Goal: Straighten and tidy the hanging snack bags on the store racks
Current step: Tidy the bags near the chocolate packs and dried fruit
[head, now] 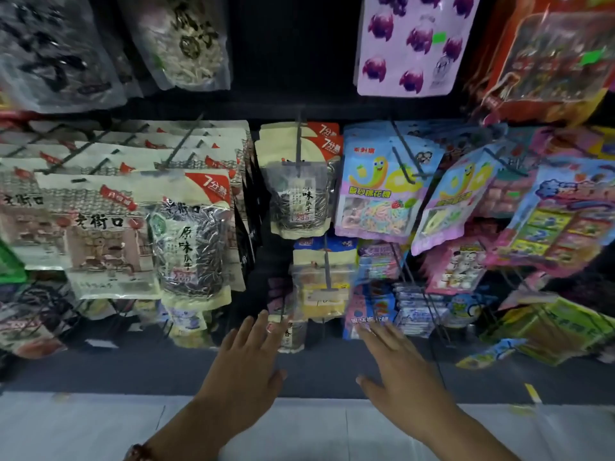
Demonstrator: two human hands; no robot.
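Store racks (299, 108) fill the view. Both hands, left hand (248, 364) and right hand (396, 364), reach with spread fingers, holding nothing, near the lowest row. Upper right candy bags (456, 207) hang tilted; I judge much work remains.

Seed bags (191, 241) glossy plastic, clear window. Candy bags (376, 194) shiny printed film. Hooks (299, 144) thin dark metal wire. Floor tiles (83, 427) pale, smooth. Wrist beads (138, 452) glossy.
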